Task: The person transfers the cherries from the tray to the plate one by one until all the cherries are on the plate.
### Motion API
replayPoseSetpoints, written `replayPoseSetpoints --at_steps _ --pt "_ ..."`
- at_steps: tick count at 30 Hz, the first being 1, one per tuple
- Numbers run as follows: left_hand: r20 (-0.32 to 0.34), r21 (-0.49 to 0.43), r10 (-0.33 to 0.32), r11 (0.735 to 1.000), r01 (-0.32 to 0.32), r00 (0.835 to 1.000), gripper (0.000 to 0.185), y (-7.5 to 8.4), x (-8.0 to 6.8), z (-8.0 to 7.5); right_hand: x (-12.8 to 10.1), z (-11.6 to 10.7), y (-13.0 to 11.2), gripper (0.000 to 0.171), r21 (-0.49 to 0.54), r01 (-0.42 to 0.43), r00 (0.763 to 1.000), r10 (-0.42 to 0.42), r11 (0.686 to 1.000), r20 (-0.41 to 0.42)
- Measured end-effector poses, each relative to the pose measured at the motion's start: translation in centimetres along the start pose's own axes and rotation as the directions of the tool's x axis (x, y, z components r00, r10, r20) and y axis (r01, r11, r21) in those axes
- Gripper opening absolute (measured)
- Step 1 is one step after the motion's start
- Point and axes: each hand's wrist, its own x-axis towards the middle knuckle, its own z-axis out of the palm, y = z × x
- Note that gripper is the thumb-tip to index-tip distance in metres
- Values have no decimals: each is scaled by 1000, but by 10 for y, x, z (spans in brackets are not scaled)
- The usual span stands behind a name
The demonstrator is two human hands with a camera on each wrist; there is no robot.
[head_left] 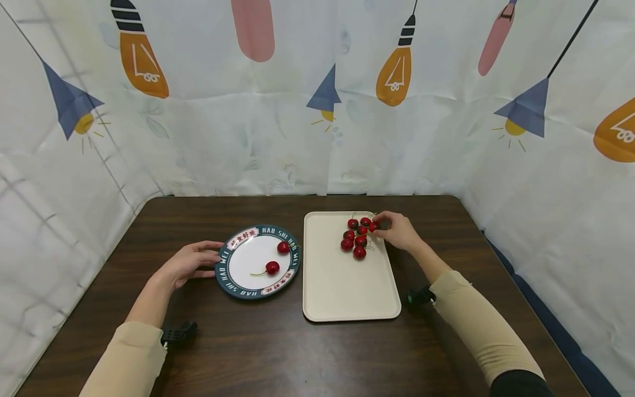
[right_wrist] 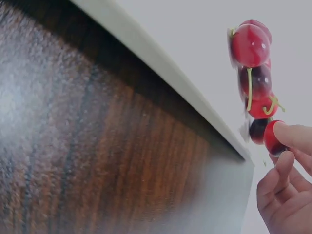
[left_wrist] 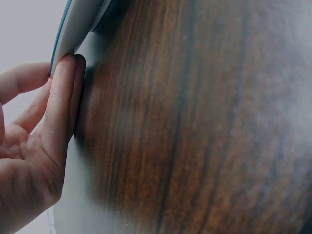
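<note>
The right hand (head_left: 398,230) reaches over the far right part of the cream tray (head_left: 342,292) and pinches a red cherry (head_left: 373,226) between thumb and fingertips, at the edge of a small cluster of cherries (head_left: 355,238) lying on the tray. In the right wrist view the fingers (right_wrist: 292,136) close round that cherry (right_wrist: 274,140), with the others stacked just beside it. The left hand (head_left: 190,263) lies on the dark wooden counter (head_left: 258,342), fingers straight and relaxed, their tips touching the left rim of the round plate (head_left: 233,289). Two cherries (head_left: 272,268) sit on the plate, one near its middle, one toward the far right rim. The plate stands just left of the tray.
</note>
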Motion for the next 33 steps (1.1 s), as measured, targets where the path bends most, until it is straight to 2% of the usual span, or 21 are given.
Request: replayPoseSetpoints --at_steps 21,33 --pt "1 -7 -8 1000 8 1000 57 1 0 1 0 2 -31 32 32 142 990 -141 989 -19" --pt "1 -8 -9 1000 9 1000 57 2 -2 1 2 16 -50 35 123 114 992 -119 986 33"
